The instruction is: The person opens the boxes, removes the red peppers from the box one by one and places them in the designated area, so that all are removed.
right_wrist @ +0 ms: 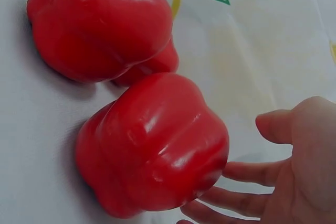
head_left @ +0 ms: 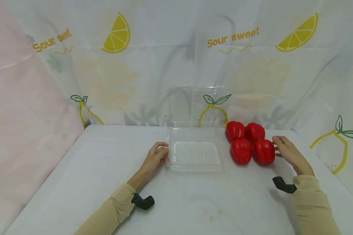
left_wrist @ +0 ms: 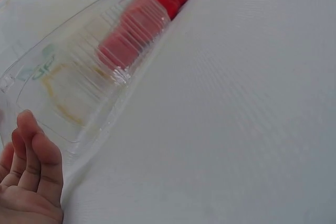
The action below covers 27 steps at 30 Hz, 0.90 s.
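In the head view a clear plastic clamshell container (head_left: 197, 153) lies on the table, its lid (head_left: 180, 106) raised at the back. My left hand (head_left: 156, 156) is at the container's left side, fingertips right at the rim. In the left wrist view the fingers (left_wrist: 46, 169) of that hand are close together, overlapping the container's edge. Several red bell peppers stand grouped to the right of the container. Beside the front right bell pepper (head_left: 263, 152) is my right hand (head_left: 289, 153); in the right wrist view its fingers (right_wrist: 247, 201) extend along the pepper's side, thumb apart.
The white table (head_left: 194, 202) reaches back to a printed cloth (head_left: 164, 58) with lemon drawings, which also hangs at both sides. Another bell pepper (head_left: 241, 151) sits between the container and the front right one, with two more (head_left: 235, 131) behind.
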Each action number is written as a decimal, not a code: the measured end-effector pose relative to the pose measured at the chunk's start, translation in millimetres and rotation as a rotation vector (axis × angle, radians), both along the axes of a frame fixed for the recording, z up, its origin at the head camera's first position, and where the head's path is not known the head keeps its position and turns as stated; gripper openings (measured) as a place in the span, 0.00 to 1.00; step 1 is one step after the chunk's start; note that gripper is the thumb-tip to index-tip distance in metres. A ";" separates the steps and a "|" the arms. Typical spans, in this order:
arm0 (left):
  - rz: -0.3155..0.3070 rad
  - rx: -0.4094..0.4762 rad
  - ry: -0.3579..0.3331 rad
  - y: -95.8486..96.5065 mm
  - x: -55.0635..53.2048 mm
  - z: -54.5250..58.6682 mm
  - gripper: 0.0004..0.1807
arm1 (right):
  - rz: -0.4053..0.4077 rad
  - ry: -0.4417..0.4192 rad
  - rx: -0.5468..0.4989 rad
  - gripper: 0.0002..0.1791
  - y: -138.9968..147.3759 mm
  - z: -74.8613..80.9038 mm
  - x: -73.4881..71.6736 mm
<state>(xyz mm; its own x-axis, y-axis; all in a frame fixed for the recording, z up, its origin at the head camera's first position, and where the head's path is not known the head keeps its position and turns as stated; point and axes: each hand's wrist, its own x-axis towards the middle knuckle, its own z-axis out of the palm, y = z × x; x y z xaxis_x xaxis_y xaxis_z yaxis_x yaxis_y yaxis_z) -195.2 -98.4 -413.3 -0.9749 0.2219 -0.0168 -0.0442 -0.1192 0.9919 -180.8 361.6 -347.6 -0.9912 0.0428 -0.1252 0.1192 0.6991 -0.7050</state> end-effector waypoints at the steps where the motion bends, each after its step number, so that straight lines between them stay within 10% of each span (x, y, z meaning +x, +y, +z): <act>1: 0.006 -0.003 0.003 0.2 -0.2 0.2 0.14 | -0.002 0.002 -0.004 0.42 0.1 0.3 -0.8; 15: 0.092 -0.027 0.010 8.8 -7.6 -2.1 0.12 | -0.074 0.126 0.038 0.44 81.5 -80.4 -59.3; 27: 0.117 -0.029 0.022 12.1 -9.1 -1.8 0.11 | -0.051 0.142 0.009 0.39 1.4 6.8 2.7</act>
